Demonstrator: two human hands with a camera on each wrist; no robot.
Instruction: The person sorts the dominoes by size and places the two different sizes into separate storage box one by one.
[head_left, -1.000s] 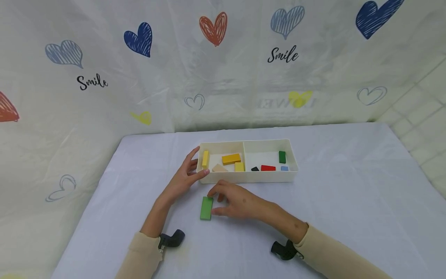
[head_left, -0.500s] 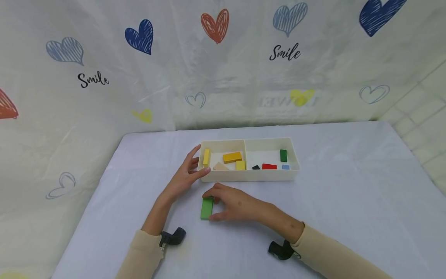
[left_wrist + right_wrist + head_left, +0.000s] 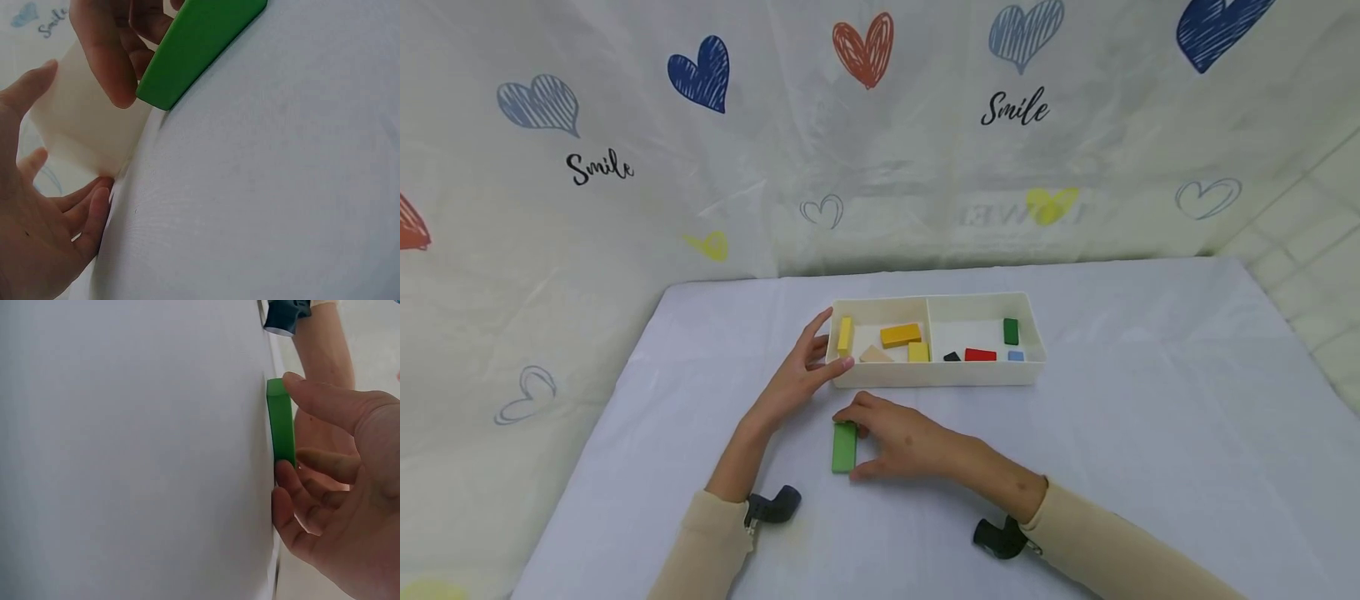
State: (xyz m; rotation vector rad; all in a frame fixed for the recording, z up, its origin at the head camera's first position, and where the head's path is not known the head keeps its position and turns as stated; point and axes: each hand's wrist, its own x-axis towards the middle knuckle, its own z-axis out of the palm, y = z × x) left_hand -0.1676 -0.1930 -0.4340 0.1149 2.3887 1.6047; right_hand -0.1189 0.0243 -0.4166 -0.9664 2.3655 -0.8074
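In the head view a flat green rectangular block (image 3: 843, 452) lies on the white-covered table. My right hand (image 3: 913, 437) pinches it by its two ends, index finger at the far end and thumb at the near one. The right wrist view shows the thumb (image 3: 312, 394) against one end of the block (image 3: 282, 425). My left hand (image 3: 792, 383) holds the left end of a white two-compartment box (image 3: 936, 375), its thumb at the front corner and its index finger at the back corner. In the left wrist view those fingers border the box wall (image 3: 87, 119).
The box's left compartment holds several yellow blocks (image 3: 900, 335) and a tan triangular one (image 3: 875, 355). In its right compartment are a dark green block (image 3: 1011, 332), a red one (image 3: 981, 355), a small blue one (image 3: 1016, 356) and a black one (image 3: 952, 357).
My right hand has moved slightly left, and its thumb and fingers have come onto the ends of the green block. My left hand has stayed at the box.
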